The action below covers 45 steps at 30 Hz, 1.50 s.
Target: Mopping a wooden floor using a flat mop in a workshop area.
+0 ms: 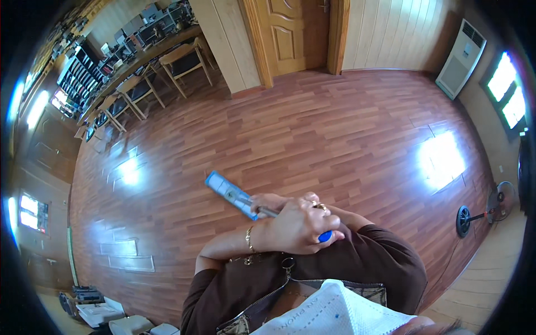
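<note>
A person is holding a mop [221,188] in front of the chest, its flat blue head pointing away and to the person's left over the wood-patterned floor [312,128]; whether the head is touching the boards, I cannot tell. The left hand [301,226] is closing tightly around the top of the mop's handle [269,212], with a blue tip [325,237] poking out of the fist. The right hand [265,202] is gripping the handle lower down, nearer the mop's head, and is partly hiding behind the left. The forearms are crossing. A gold bracelet [249,240] is hanging at the left wrist, and a ring [320,206] is sitting on a left finger.

Nearer the person than the mop, a white mask [340,307] is showing a line of printed capital letters beside a dotted seam. Beyond the mop, a wooden door [298,42] is standing shut. To the mop's right, a fan [501,198] is standing by the wall, and farther beyond it a white air conditioner [460,58]. Beyond the mop to the left, chairs [184,61] are lining a long table [146,57].
</note>
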Tool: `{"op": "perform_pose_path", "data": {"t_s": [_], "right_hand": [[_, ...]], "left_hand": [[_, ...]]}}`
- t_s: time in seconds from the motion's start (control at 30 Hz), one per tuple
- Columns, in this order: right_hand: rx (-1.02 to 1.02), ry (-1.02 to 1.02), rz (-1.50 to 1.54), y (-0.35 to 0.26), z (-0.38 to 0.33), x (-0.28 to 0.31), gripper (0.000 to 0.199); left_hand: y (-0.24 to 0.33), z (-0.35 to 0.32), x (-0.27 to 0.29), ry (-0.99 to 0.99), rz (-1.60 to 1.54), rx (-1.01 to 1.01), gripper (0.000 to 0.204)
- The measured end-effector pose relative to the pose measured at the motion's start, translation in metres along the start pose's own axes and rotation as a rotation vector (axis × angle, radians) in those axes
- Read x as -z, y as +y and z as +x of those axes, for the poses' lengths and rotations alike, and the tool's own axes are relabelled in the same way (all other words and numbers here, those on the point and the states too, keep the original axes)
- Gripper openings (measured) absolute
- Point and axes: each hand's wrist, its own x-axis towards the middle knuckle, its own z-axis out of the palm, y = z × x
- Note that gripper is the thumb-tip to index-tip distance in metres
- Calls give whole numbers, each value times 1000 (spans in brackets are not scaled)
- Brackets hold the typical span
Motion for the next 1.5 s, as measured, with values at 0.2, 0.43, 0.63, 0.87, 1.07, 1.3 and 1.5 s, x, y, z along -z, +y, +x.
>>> {"op": "perform_pose_path", "data": {"t_s": [0.2, 0.43, 0.63, 0.87, 1.07, 1.3, 1.5], "right_hand": [[-12, 110, 294, 22, 24, -42, 19], [116, 135, -131, -45, 27, 72, 22], [-132, 226, -233, 0, -41, 134, 23], [-381, 502, -275, 25, -164, 206, 19], [-808, 706, -350, 25, -285, 242, 11], [-1299, 947, -568, -3, -368, 222, 25], [-1407, 928, -617, 2, -428, 203, 19]], "left_hand": [[14, 9, 34, 35, 54, -54, 32], [9, 7, 66, 205, 54, -89, 36], [-28, 46, 57, 148, -138, -157, 35], [-87, 114, 29, -157, -359, -162, 34], [-139, 179, -32, -258, -551, -169, 34], [-164, 199, -96, -265, -671, -112, 21], [-177, 201, -141, -480, -886, 83, 18]]}}
